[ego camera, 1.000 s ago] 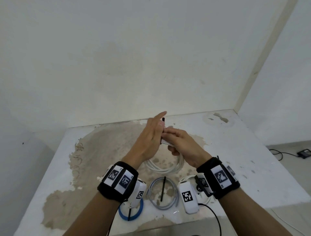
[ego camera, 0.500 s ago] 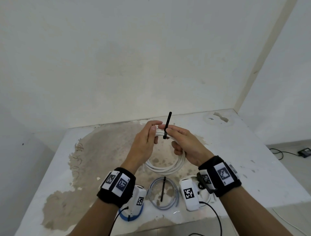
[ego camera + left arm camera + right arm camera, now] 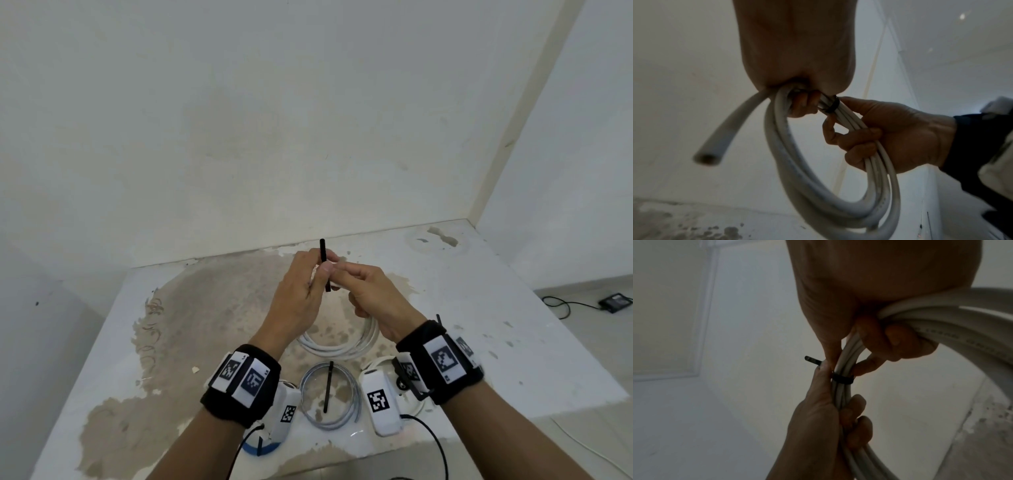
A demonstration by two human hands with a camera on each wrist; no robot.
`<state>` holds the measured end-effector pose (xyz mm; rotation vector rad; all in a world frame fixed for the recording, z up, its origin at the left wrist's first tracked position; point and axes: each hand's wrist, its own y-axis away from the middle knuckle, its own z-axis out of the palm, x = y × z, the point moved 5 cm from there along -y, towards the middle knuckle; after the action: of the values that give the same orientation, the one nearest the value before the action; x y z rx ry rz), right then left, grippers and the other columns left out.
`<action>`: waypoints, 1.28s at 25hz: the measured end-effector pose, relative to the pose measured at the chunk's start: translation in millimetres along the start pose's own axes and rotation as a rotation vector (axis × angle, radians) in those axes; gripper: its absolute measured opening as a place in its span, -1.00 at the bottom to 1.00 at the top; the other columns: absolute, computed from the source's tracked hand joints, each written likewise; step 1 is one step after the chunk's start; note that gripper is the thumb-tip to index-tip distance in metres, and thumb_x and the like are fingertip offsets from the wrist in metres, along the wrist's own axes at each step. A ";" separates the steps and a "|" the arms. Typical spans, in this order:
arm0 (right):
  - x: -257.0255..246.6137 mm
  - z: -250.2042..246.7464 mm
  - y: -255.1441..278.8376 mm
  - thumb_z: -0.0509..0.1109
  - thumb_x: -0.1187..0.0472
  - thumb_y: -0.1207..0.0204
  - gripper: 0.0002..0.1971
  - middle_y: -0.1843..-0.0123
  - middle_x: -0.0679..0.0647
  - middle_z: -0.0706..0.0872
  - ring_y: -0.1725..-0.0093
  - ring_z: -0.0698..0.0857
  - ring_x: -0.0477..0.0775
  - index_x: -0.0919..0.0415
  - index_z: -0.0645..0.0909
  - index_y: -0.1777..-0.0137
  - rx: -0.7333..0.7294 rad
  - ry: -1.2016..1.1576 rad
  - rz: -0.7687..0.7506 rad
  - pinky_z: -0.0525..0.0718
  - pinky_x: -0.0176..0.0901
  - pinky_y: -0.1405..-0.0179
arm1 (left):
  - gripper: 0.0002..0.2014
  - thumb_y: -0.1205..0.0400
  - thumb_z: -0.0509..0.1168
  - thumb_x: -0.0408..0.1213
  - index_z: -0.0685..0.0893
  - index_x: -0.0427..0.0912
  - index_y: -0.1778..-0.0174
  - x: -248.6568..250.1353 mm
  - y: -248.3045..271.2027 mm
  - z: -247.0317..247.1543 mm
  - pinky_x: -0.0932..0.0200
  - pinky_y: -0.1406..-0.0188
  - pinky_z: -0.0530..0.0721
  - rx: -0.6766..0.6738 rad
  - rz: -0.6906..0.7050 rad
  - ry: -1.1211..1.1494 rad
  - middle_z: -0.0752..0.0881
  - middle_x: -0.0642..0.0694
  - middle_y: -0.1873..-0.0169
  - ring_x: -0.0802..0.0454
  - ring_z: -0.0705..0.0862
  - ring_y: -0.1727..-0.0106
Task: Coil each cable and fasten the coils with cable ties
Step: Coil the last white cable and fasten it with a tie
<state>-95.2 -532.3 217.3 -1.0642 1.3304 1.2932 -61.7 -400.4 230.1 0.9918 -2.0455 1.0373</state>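
Both hands hold a white cable coil (image 3: 342,346) up over the table (image 3: 479,325). A black cable tie (image 3: 324,263) is looped round the bundle (image 3: 842,380), and its tail (image 3: 813,361) sticks out past my thumb. My left hand (image 3: 308,277) grips the strands below the loop (image 3: 851,415). My right hand (image 3: 363,284) curls its fingers round the coil (image 3: 869,146), with thumb and forefinger at the tie band (image 3: 833,105). One cut cable end (image 3: 725,134) hangs free.
A grey coil (image 3: 308,404) with a black tie (image 3: 328,387) across it lies near the table's front edge. A blue coil (image 3: 263,450) lies under my left wrist and a white one (image 3: 416,407) under my right. Walls close the back and the right.
My left fingers, straight a second ago, now curl round the bundle. The tie's tail now stands upright above my hands, and both wrists have shifted slightly.
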 end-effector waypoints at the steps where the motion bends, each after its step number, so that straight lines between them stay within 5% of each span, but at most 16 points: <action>1: 3.2 0.7 -0.6 0.44 -0.04 -0.64 -0.81 0.30 -0.11 0.75 0.49 0.17 -0.03 -0.15 0.82 -0.17 0.013 -0.018 0.011 0.15 -0.20 0.51 | -0.79 -0.81 0.04 -0.08 0.59 0.11 -0.15 -0.3 0.2 -0.8 0.24 0.03 0.66 0.039 0.011 -0.003 0.58 0.04 -0.03 0.15 0.66 -0.02; 3: 8.7 3.3 -1.4 0.43 -0.03 -0.62 -0.81 0.23 0.09 0.63 0.47 0.19 -0.03 -0.12 0.83 -0.13 0.053 -0.041 0.029 0.15 -0.17 0.49 | -0.80 -0.81 0.08 -0.13 0.60 0.20 -0.06 -0.9 0.6 -0.7 0.22 0.14 0.66 0.087 0.020 0.035 0.58 0.04 -0.01 0.10 0.66 0.11; 6: 11.1 3.4 -0.3 0.40 -0.01 -0.64 -0.72 0.31 0.13 0.44 0.50 0.20 -0.05 0.20 0.75 0.10 0.112 -0.045 -0.001 0.14 -0.21 0.53 | -0.80 -0.79 0.12 -0.14 0.65 0.19 -0.03 5.8 -0.5 -0.5 0.01 0.35 0.76 0.076 0.039 0.074 0.55 0.05 -0.03 0.00 0.71 0.25; 11: 9.9 -1.3 3.4 0.34 0.13 -0.67 -0.60 0.31 0.19 0.21 0.46 0.12 0.01 -0.02 0.56 0.46 0.108 -0.072 0.005 0.10 -0.18 0.51 | -0.81 -0.80 0.11 -0.10 0.64 0.06 -0.04 19.1 -10.5 -6.8 -0.09 0.40 0.75 0.056 0.133 -0.190 0.49 0.12 -0.07 0.06 0.74 0.11; 17: 6.6 1.9 18.6 0.30 0.23 -0.69 -0.81 0.41 0.08 0.47 0.52 0.25 0.01 0.33 0.61 0.11 -0.016 0.082 -0.079 0.28 -0.23 0.59 | -0.79 -0.79 0.06 -0.11 0.58 0.07 0.06 13.7 -0.5 1.2 0.10 0.17 0.63 -0.012 0.098 -0.114 0.57 0.03 0.11 0.12 0.62 0.16; 20: -5.4 1.6 22.7 0.32 0.29 -0.67 -0.79 0.48 -0.17 0.42 0.57 0.31 -0.16 0.17 0.65 0.21 0.039 0.050 -0.151 0.33 -0.38 0.58 | -0.77 -0.80 0.11 -0.26 0.65 -0.03 0.07 22.4 -1.1 -2.3 0.29 0.00 0.57 0.014 0.092 0.097 0.62 -0.01 0.08 0.09 0.65 0.01; 22: -9.4 -0.9 21.2 0.37 0.32 -0.65 -0.76 0.37 -0.05 0.48 0.52 0.47 -0.22 0.10 0.67 0.25 0.084 0.050 -0.232 0.47 -0.50 0.53 | -0.75 -0.79 0.12 -0.30 0.67 0.03 0.05 30.3 3.4 -6.1 0.40 -0.08 0.53 0.049 0.100 0.172 0.65 -0.02 0.04 0.10 0.66 -0.07; 26: 3.7 -9.3 25.8 0.47 0.14 -0.61 -0.94 0.14 -0.08 0.65 0.08 0.68 -0.07 -0.06 0.75 0.03 0.207 0.283 -0.393 0.66 -0.17 0.08 | -0.76 -0.77 0.16 -0.27 0.73 0.09 -0.05 22.5 12.9 -9.3 0.30 -0.23 0.50 -0.016 0.067 0.066 0.57 0.06 -0.03 0.10 0.62 -0.18; 29: 8.7 -19.8 35.2 0.49 0.21 -0.62 -0.88 0.06 -0.04 0.58 0.05 0.61 -0.18 -0.02 0.75 -0.08 0.260 0.484 -0.556 0.50 -0.50 0.10 | -0.72 -0.67 0.11 -0.17 0.74 -0.07 -0.05 1.9 30.2 -15.7 0.23 0.06 0.56 -0.035 -0.193 0.395 0.64 0.00 0.08 0.13 0.64 0.07; 31: 13.6 -24.0 37.8 0.46 0.17 -0.64 -0.85 0.02 -0.04 0.54 0.06 0.62 -0.14 0.07 0.76 -0.16 0.246 0.600 -0.633 0.56 -0.46 0.10 | -0.44 -0.71 0.01 0.20 0.72 -0.20 0.03 -5.9 45.5 -9.5 0.20 0.35 0.57 -0.069 -0.462 0.551 0.70 -0.09 0.26 0.03 0.64 0.30; 32: 18.2 -23.3 37.7 0.43 0.12 -0.65 -0.82 0.02 -0.05 0.52 0.09 0.63 -0.11 0.08 0.75 -0.19 0.232 0.665 -0.662 0.63 -0.34 0.13 | -0.36 -0.70 0.00 0.28 0.72 -0.24 0.09 -7.7 51.6 -2.8 0.22 0.45 0.55 -0.170 -0.544 0.455 0.70 -0.10 0.35 0.03 0.63 0.39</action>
<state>-136.6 -552.9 204.8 -1.6576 1.3657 0.2844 -100.2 -374.4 206.1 1.0291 -1.3605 0.7012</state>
